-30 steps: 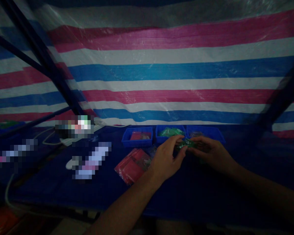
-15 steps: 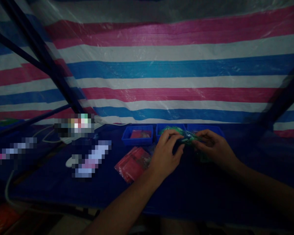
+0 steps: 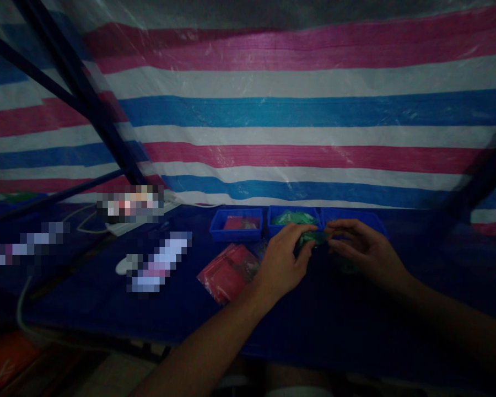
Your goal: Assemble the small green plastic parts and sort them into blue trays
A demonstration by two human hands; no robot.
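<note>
A small green packet in clear plastic [image 3: 310, 237] is up between my two hands, over the blue table. My left hand [image 3: 284, 256] grips its left end between thumb and fingers. At its right end, the curled fingers of my right hand [image 3: 361, 248] pinch the plastic edge, though the dim light blurs the contact. Just behind the hands, a blue tray [image 3: 271, 221] holds several green packets. Another blue tray [image 3: 384, 223] stands partly hidden behind my right hand. A pile of red packets in clear plastic [image 3: 225, 270] lies left of my left forearm.
Farther left, a blue tray [image 3: 215, 236] holds red packets. A white oval object [image 3: 126, 266] and a pixelated strip [image 3: 161, 262] lie on the blue table [image 3: 107, 303]. A white power strip [image 3: 140, 220] with cables is at the back left. Behind hangs a striped sheet [image 3: 293, 110] between dark metal posts.
The fingers of my right hand have spread slightly at the packet's right end. Less of the packet shows between the hands. The view has shifted a little, and more of the green tray shows.
</note>
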